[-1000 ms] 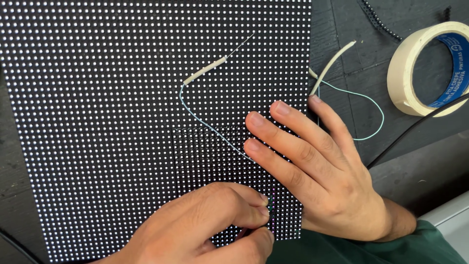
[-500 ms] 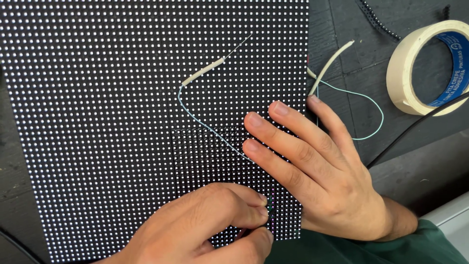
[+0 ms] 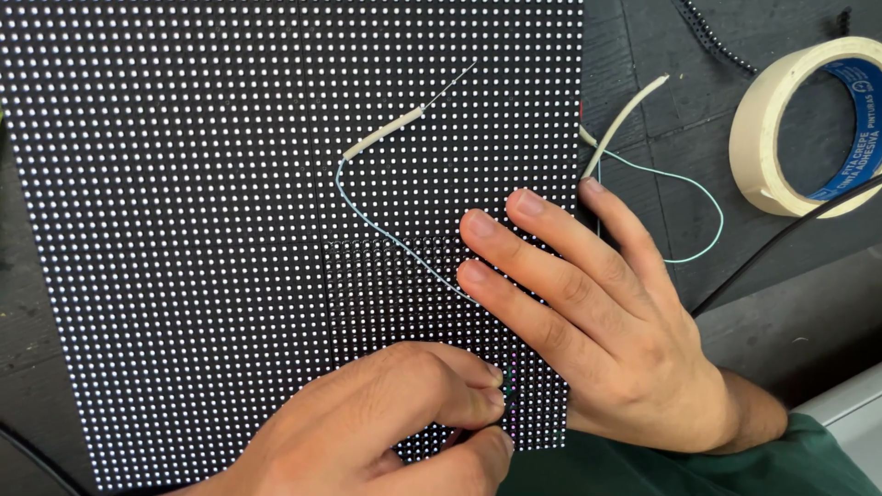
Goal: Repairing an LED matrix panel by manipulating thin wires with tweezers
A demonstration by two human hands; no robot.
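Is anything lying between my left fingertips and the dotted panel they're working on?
Nothing visible does. The left hand pinches right at the dotted panel near its lower edge. The thin wire lies farther up, running under the right hand.

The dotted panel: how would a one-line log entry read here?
right hand flat on dotted panel | left hand pinching at panel | tape roll aside

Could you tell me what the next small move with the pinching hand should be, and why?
Probably keep the right hand flat on the dotted panel and ease the left hand along the short lit column of dots. Its pinched fingertips sit right against them near the panel's lower edge, while the thin wire lies loose.
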